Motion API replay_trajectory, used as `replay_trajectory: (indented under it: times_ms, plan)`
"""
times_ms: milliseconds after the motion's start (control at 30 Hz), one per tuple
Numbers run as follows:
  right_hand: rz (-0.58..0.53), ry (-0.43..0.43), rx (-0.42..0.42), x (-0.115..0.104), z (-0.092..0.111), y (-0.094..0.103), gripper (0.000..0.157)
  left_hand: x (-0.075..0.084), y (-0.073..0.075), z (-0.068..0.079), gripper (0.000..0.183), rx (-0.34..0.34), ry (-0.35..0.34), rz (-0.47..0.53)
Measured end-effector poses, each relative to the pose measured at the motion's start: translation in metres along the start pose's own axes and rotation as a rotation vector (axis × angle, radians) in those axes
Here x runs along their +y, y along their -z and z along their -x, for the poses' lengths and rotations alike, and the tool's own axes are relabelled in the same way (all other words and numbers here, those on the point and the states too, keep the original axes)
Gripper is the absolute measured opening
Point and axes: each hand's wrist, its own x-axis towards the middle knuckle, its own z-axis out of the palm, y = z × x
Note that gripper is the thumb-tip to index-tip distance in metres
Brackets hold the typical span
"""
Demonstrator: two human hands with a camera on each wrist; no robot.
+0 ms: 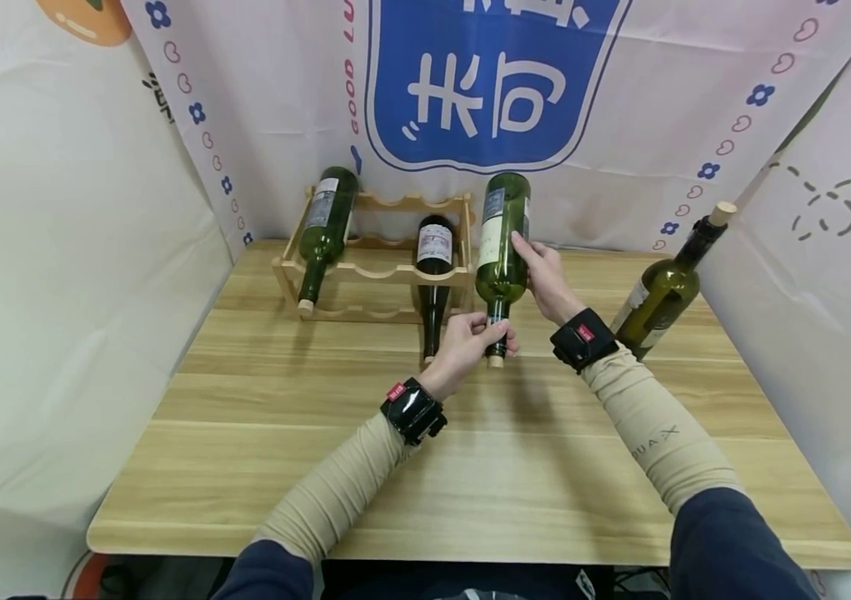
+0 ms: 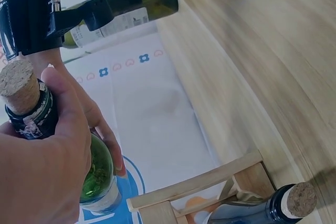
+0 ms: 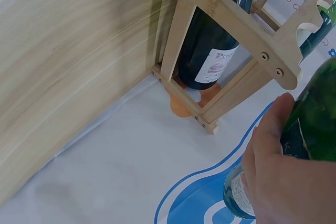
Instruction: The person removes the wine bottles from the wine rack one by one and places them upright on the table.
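Both hands hold a green wine bottle [image 1: 503,250] neck-down, just right of the wooden wine rack [image 1: 395,273]. My left hand [image 1: 468,346] grips its neck, with the cork [image 2: 20,85] poking out past the thumb in the left wrist view. Around the body's right side my right hand [image 1: 545,275] has its thumb and fingers. On the rack's upper left lies another green bottle [image 1: 329,217], cork toward me. A dark bottle with a white label [image 1: 435,243] sits lower at the rack's right end, its neck pointing to the front.
Beyond my right wrist an olive-green corked bottle [image 1: 661,292] stands upright on the wooden table [image 1: 305,483]. Printed white cloth [image 1: 290,92] hangs behind the rack and along both sides.
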Motion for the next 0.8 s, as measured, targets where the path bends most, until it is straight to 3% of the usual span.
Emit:
replay_trajectory:
  times_ms: [800]
  plan:
    - [-0.009, -0.003, 0.024, 0.000, 0.007, 0.011, 0.066, -0.005, -0.008, -0.004, 0.025, -0.036, 0.042, -0.026]
